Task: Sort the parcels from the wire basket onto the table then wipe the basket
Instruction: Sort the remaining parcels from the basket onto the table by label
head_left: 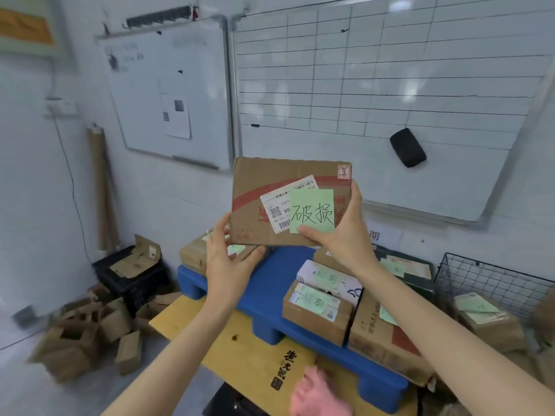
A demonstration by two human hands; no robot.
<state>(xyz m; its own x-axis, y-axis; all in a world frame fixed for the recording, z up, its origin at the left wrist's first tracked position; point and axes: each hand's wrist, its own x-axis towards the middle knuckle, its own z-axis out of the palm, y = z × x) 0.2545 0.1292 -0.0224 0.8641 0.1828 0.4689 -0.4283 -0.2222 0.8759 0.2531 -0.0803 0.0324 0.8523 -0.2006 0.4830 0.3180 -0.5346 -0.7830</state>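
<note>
Cardboard parcel was held up at chest height in both hands, above the blue pallet lying on the yellow counter. The left hand gripped its lower left corner, fingers curled at the edge. The right hand clamped the lower right side, its thumb pressed on a green note that overlapped a shipping label. Several taped boxes with green notes crowded the pallet beneath. The wire basket stood at the right with a wrapped package inside. A pink cloth lay at the near edge. Behind the parcel hung a gridded whiteboard with a black eraser. A black crate and cardboard scraps sat on the floor to the left.
</note>
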